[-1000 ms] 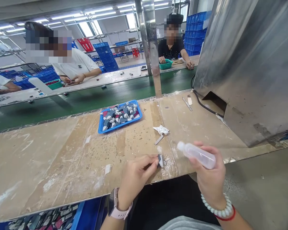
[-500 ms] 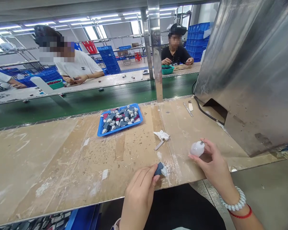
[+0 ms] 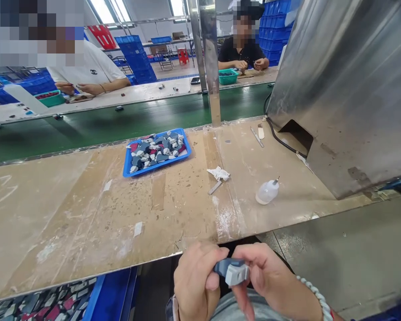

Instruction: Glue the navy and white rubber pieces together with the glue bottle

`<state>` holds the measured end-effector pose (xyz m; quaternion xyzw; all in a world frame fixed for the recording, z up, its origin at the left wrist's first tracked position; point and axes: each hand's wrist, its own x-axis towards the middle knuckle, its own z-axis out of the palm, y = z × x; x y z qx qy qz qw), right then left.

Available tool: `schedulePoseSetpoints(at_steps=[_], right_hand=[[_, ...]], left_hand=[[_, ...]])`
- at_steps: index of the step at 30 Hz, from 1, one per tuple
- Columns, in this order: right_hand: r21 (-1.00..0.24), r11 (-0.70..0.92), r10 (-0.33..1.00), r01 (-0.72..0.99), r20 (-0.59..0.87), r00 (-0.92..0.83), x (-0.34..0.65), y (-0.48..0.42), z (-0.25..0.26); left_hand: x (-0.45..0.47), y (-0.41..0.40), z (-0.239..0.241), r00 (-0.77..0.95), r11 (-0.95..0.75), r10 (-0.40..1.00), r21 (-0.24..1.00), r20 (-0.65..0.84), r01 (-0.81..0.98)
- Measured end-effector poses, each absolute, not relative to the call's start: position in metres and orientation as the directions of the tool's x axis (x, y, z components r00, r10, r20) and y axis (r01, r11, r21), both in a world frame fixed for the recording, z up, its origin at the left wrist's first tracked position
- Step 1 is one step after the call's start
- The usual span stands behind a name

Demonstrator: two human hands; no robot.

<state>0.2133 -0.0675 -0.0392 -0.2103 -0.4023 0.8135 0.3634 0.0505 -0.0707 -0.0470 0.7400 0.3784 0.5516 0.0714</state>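
Both hands meet below the table's near edge over my lap. My left hand (image 3: 195,281) and my right hand (image 3: 270,281) pinch a small blue and grey plastic part (image 3: 232,270) between their fingertips. The small clear squeeze bottle (image 3: 267,192) lies on its side on the worn wooden table (image 3: 70,214), apart from both hands. A crumpled white wipe (image 3: 218,173) and a small flat stick (image 3: 214,187) lie further up the table.
A blue tray (image 3: 157,151) full of several blue, grey and red parts sits mid-table. A steel housing (image 3: 347,89) fills the right side. A green conveyor belt (image 3: 120,122) runs behind, with other people seated beyond it. Another blue bin of parts (image 3: 53,303) sits under the table at the left.
My right hand set the bottle down on the table and came back to my lap. My left hand lifted the small part off the table edge, and both hands now hold it.
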Motion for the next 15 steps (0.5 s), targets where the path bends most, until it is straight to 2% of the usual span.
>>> schedulePoseSetpoints(at_steps=[2, 5, 7, 9, 15], right_hand=[[-0.807, -0.407, 0.799, -0.428, -0.088, -0.595, 0.21, -0.065, -0.035], [-0.922, -0.241, 0.885, -0.302, -0.081, -0.459, 0.212, -0.066, -0.029], [-0.977, -0.121, 0.903, -0.175, -0.035, -0.427, 0.215, -0.068, -0.025], [-0.99, -0.073, 0.897, -0.123, -0.011, -0.441, 0.217, -0.068, -0.02], [-0.973, -0.175, 0.848, -0.15, -0.072, -0.525, 0.219, -0.067, -0.012]], left_hand=[[0.047, -0.072, -0.047, 0.184, -0.74, 0.571, 0.404, 0.8, 0.538], [0.044, -0.073, -0.046, 0.32, -0.765, 0.483, 0.215, 0.815, 0.607], [0.044, -0.073, -0.046, 0.326, -0.755, 0.489, 0.204, 0.809, 0.624], [0.044, -0.074, -0.048, 0.306, -0.751, 0.498, 0.227, 0.811, 0.62], [0.045, -0.069, -0.049, 0.331, -0.799, 0.425, 0.177, 0.842, 0.575]])
